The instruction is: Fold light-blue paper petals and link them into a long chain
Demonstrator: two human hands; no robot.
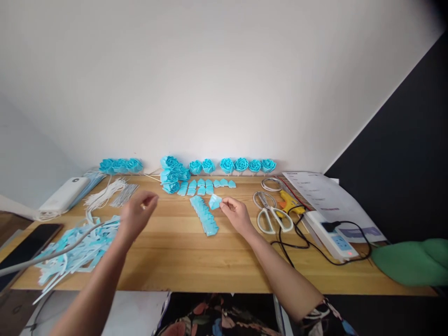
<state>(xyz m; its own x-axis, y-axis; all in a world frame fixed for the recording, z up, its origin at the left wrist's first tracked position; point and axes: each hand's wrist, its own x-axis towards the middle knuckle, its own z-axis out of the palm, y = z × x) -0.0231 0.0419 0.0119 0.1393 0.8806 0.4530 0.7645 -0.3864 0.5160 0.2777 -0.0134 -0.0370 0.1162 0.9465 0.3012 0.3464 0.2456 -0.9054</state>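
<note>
In the head view, my right hand [236, 213] pinches a small light-blue paper petal [214, 202] between thumb and fingertips, just above the table. Left of it lies a slanting row of overlapping blue petals [204, 215]. Behind these, more blue petals [201, 183] are laid out in short rows. My left hand [137, 212] hovers left of the petals, its fingers curled in towards the thumb, and I see nothing between them. Under and beside my left forearm is a heap of blue and white paper strips [80, 245].
Finished blue paper flowers [241, 164] line the wall, with a bunch [171, 175] left of centre. To the right are white-handled scissors [275, 219], a yellow glue gun [290, 203] and a power strip [331, 235] with black cords. A phone [31, 247] lies far left, near a white power bank [65, 196].
</note>
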